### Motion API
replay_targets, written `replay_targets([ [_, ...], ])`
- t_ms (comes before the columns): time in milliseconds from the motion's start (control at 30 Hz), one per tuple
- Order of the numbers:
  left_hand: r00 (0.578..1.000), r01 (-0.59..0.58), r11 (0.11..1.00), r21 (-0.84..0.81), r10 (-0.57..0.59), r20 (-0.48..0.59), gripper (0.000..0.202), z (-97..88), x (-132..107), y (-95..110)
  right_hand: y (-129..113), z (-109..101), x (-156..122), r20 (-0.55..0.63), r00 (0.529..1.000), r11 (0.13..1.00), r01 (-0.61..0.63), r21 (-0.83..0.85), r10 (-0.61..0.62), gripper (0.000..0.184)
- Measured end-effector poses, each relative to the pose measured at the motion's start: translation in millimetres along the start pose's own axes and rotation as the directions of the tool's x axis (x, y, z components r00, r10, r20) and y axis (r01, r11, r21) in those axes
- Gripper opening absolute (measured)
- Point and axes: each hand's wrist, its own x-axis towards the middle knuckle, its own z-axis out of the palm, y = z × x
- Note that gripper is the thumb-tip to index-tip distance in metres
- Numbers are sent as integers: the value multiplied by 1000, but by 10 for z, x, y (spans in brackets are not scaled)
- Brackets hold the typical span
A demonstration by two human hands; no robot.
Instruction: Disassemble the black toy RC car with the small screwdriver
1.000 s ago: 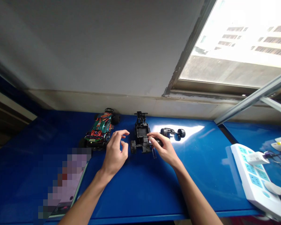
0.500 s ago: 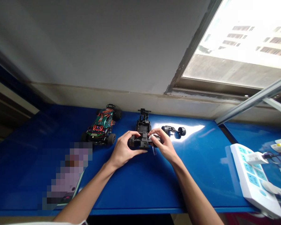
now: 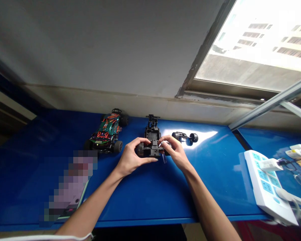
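A bare black toy-car chassis (image 3: 152, 139) lies on the blue table (image 3: 150, 190), pointing away from me. My left hand (image 3: 130, 159) is curled round its near left end, thumb and fingers closed on it by a wheel. My right hand (image 3: 175, 152) grips the near right side and also pinches a small clear-handled tool (image 3: 164, 158). A finished green and red toy car (image 3: 107, 134) stands to the left of my left hand. A loose black axle with wheels (image 3: 185, 137) lies just right of the chassis.
A white power strip (image 3: 266, 182) with plugs and cables sits at the right edge. A blurred flat object (image 3: 70, 187) lies at the near left. A grey wall and a window frame rise behind the table.
My left hand moved right from the open table and closed on the chassis's near end. The right hand stayed on the chassis. The view shifted slightly.
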Motion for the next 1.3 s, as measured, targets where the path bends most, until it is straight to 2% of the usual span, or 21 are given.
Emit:
replay_targets([
  [300,1000,5,1000,-15,-4,20,59,14,-12,-21,-7,-5,1,9,1000,1000,-1,9,1,38],
  [567,992,-118,988,103,112,59,56,-23,1,-29,17,-2,0,32,999,1000,14,14,-15,38],
  [967,983,-151,980,130,135,124,57,-83,28,-26,36,33,-18,50,998,1000,23,19,-24,37],
  [1300,978,-181,973,139,164,129,57,-105,54,-29,27,60,-1,41,999,999,35,-18,-35,41],
])
